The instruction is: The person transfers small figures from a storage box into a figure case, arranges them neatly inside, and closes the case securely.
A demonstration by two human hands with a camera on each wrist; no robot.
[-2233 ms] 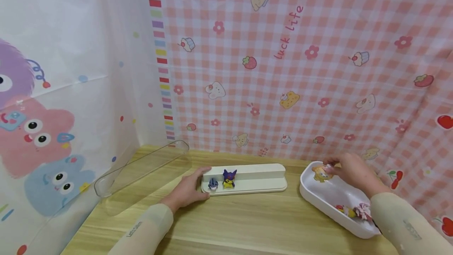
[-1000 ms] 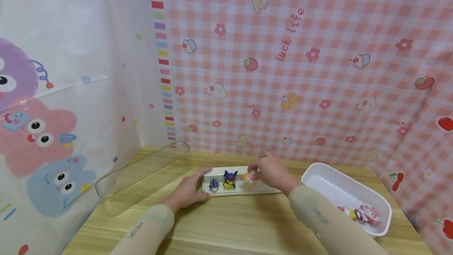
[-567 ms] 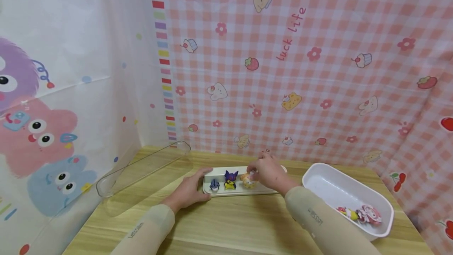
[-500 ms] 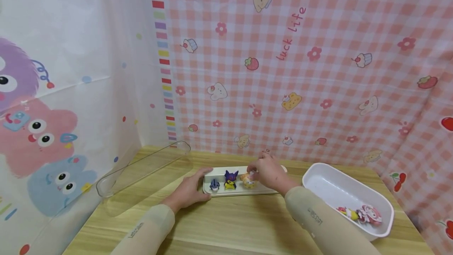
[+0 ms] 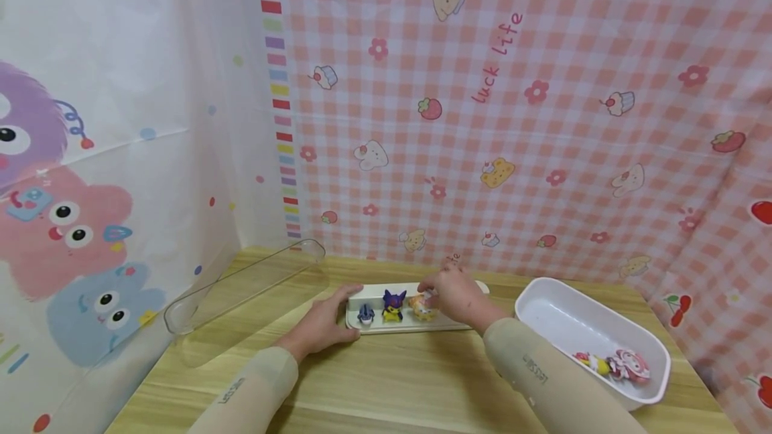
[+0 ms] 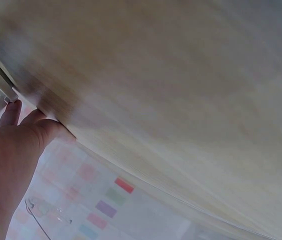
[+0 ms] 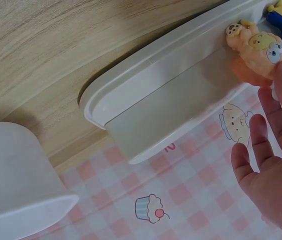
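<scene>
A cream stepped display base (image 5: 458, 322) lies lengthwise on the table. My left hand (image 5: 322, 320) grips its left end, thumb at the front edge and fingers behind; in the left wrist view the fingers (image 6: 12, 112) touch the base's end. On the lower step stand a small blue-grey figurine (image 5: 365, 314) and a purple-and-yellow figurine (image 5: 393, 307). To their right, my right hand (image 5: 456, 293) pinches an orange figurine (image 7: 255, 52) by its head, between thumb and index finger. It is upright on or just over the step; contact underneath is hard to tell.
A white plastic bin (image 5: 543, 317) stands at the right, holding a pink-haired figurine (image 5: 629, 366) and a red-and-yellow one (image 5: 594, 362). A clear cover (image 5: 247, 293) lies at the left. A checked cloth (image 5: 386, 119) hangs behind the wooden table (image 5: 374, 387).
From the white bin, my right hand has carried the orange figurine left to the base, beside the purple one. Lately it has barely shifted. My left hand has stayed on the base's end.
</scene>
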